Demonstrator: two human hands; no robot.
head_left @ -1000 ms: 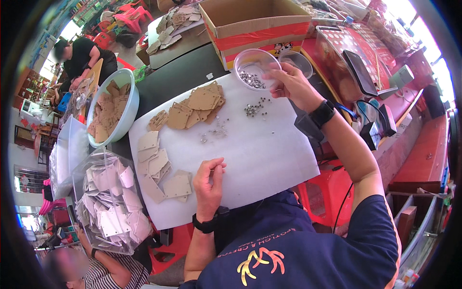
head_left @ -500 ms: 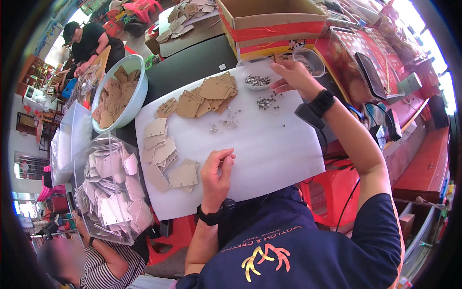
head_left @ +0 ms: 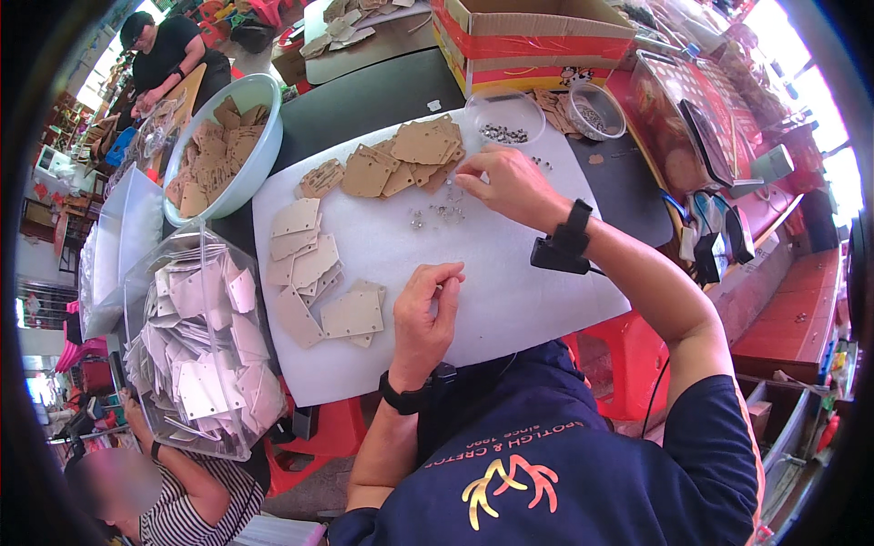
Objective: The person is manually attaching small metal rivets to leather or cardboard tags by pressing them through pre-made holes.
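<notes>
My right hand (head_left: 510, 185) is over the white foam sheet (head_left: 510, 282), its thumb and fingertips closed together. Anything between them is too small to make out. Just left of those fingertips lie small clear and silvery pieces (head_left: 448, 214); beyond the hand are several loose metal studs (head_left: 541, 163) and a clear plastic bowl (head_left: 510, 109) with more studs. Nearer to me, my left hand (head_left: 426, 318) hovers over the sheet with fingers curled and pressed together, their contents hidden. Left of it sit flat grey-beige cards with small holes (head_left: 353, 314); brown cards (head_left: 423, 152) are piled farther back.
A pale blue basin (head_left: 264, 173) of brown cards and a clear bin (head_left: 196, 437) of grey cards stand at the left. At the back are a cardboard box (head_left: 537, 41) and a round tub (head_left: 596, 114). Two other people sit at the left.
My right hand has come from beside the bowl leftward and nearer over the sheet, and its spread fingers have closed. My left hand stays nearly in place; the view has shifted slightly.
</notes>
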